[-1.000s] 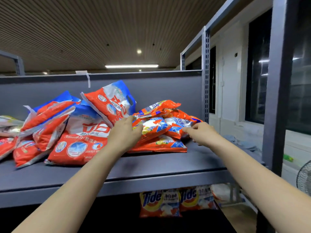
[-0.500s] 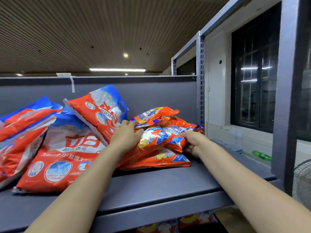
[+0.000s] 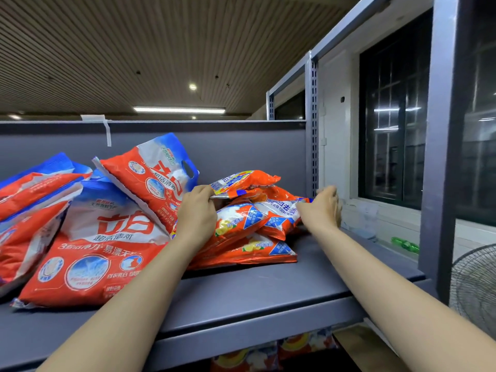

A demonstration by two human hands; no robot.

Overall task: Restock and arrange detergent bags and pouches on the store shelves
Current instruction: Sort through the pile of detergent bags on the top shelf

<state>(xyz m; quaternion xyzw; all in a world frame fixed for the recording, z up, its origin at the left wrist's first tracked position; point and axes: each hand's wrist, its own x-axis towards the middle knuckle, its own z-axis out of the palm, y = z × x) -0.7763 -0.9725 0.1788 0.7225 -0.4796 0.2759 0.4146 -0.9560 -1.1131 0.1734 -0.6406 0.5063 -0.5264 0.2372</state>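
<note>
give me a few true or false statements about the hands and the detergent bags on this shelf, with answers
1. The left hand grips the edge of the top orange pouch on the small pile. True.
2. The right hand rests at the left end of the pile. False: it is at the pile's right end, by the shelf upright.
3. The large red and blue detergent bags lie left of the orange pouches. True.
4. The bag with the cut-out handle lies flat on the grey shelf. False: it leans tilted against other bags.
5. The floor fan stands on the shelf. False: it stands right of the rack.
</note>
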